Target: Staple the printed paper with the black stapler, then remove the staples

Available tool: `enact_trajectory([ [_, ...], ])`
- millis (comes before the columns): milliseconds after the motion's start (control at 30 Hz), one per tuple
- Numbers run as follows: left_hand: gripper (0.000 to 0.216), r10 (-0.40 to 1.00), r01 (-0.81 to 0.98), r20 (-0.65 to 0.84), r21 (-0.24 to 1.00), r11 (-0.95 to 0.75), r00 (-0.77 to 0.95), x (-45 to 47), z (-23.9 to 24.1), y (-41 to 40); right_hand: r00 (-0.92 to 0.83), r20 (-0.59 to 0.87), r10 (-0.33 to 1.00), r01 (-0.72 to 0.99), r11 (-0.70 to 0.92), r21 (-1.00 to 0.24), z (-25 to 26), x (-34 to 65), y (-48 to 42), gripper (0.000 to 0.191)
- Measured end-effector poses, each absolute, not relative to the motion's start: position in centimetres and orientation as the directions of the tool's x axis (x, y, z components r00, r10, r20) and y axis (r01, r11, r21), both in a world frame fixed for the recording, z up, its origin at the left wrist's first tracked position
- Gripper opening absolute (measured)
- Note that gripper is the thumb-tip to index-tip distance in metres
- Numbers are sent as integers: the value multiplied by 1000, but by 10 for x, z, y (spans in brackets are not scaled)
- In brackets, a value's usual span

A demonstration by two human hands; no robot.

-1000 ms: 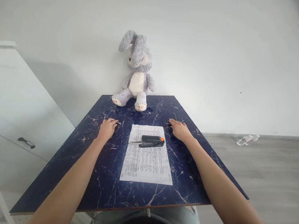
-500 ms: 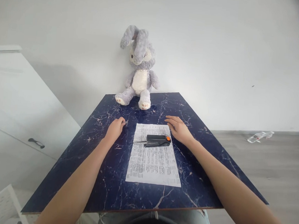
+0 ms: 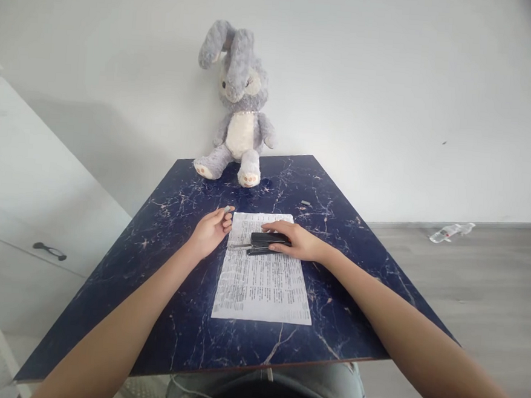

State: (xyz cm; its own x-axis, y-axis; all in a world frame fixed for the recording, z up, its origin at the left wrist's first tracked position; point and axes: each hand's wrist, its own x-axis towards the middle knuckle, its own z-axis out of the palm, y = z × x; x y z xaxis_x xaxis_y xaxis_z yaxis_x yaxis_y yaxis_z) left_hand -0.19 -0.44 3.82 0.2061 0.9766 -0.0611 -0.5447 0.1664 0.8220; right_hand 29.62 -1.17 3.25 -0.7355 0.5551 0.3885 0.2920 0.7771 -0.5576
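Observation:
My left hand (image 3: 211,231) is closed in a pinch on a small grey strip of staples (image 3: 227,209), just left of the paper's top edge. A black stapler (image 3: 263,238) lies across the printed paper (image 3: 263,296), its metal tray sticking out to the left. Over the stapler's right end rests my right hand (image 3: 301,241), fingers on the far side and thumb on the near side, gripping it. The hand covers the stapler's right end. Another small grey staple strip (image 3: 306,203) lies on the table beyond my right hand.
A grey plush rabbit (image 3: 242,109) sits at the back of the dark blue marbled table (image 3: 183,339), against the wall. A white cabinet (image 3: 34,189) stands at the left. Clear plastic (image 3: 452,232) lies on the floor at the right.
My right hand has moved left and nearer, onto the stapler, and the strip on the table now shows. My left hand has turned, bringing its staple strip into plainer view.

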Motion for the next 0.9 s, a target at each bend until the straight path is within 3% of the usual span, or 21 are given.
enact_trajectory([
  [167, 26, 987, -472, 8, 879, 70, 162, 1, 33, -4, -749, 369, 550, 294, 775, -559, 33, 297, -11, 47],
  [300, 29, 964, -24, 213, 977, -211, 160, -1, 27, -6, -751, 383, 537, 277, 784, -555, 31, 297, -9, 45],
  [400, 28, 904, 321, 311, 859, -400, 295, -3, 27, -10, -759, 386, 524, 266, 791, -551, 31, 298, -9, 44],
  [467, 27, 851, 436, 375, 739, -513, 368, -3, 29, -12, -762, 387, 519, 260, 792, -552, 30, 298, -9, 43],
  [633, 35, 811, 542, 467, 604, -584, 353, 0, 31, -14, -759, 397, 515, 248, 794, -554, 30, 298, -9, 41],
  [900, 33, 830, 569, 426, 605, -557, 359, -4, 27, -9, -764, 385, 518, 265, 796, -545, 32, 299, -10, 40],
])
